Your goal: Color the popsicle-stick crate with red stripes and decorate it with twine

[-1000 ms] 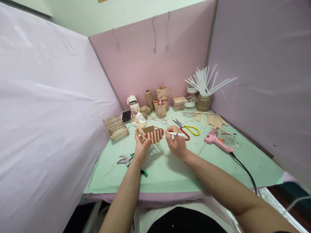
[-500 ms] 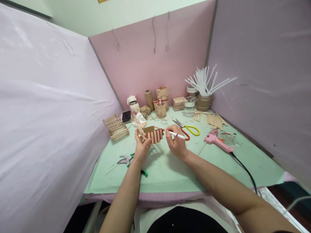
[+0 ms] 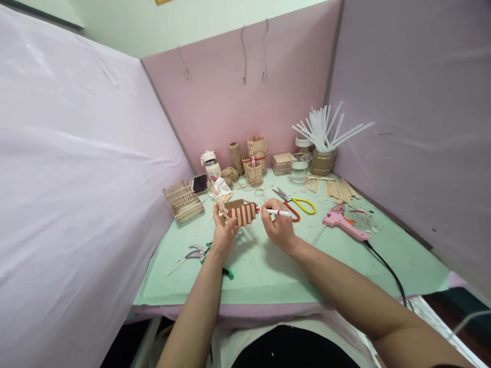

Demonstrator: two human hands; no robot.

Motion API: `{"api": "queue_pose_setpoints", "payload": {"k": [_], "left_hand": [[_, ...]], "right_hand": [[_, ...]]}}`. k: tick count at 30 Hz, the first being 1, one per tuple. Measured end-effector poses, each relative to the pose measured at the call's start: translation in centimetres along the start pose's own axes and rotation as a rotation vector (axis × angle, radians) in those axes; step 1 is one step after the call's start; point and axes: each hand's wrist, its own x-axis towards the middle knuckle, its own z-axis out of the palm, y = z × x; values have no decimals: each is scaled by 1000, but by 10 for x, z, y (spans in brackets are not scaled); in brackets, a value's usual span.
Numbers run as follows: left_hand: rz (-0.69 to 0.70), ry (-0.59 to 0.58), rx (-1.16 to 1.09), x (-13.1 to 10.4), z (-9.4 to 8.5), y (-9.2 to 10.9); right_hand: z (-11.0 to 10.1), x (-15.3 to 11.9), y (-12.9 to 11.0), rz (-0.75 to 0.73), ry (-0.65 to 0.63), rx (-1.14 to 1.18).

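A small craft-stick model point(image 3: 244, 214) with red and bare-wood stripes is held above the table by my left hand point(image 3: 225, 230), whose fingers and thumb close on its left end. My right hand point(image 3: 279, 225) grips a white marker point(image 3: 276, 211) with a dark red band. The marker's red tip points left and meets, or nearly meets, the model's right edge. Just behind my right hand lie scissors point(image 3: 295, 200) with one yellow and one red handle. Green-handled pruning shears point(image 3: 199, 253) rest partly beneath my left forearm.
A pink glue gun point(image 3: 345, 226) with a black cord lies at the right. Loose craft sticks point(image 3: 339, 190), a clear water cup point(image 3: 300, 168) and a jar of white glue sticks point(image 3: 322, 161) stand behind. At the left are a slatted wooden piece point(image 3: 184, 202) and a phone point(image 3: 200, 183).
The model has tilted slightly in my left hand, its striped side turning a little. The marker has shifted slightly and lies more level, its tip staying by the right edge.
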Motion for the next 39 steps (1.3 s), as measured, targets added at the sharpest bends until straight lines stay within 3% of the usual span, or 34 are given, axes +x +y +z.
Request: {"api": "queue_pose_setpoints", "payload": {"k": [39], "left_hand": [[-20,3,-23,2,-6,-2]], "right_hand": [[-1,-2,-2,5,-31,31]]}}
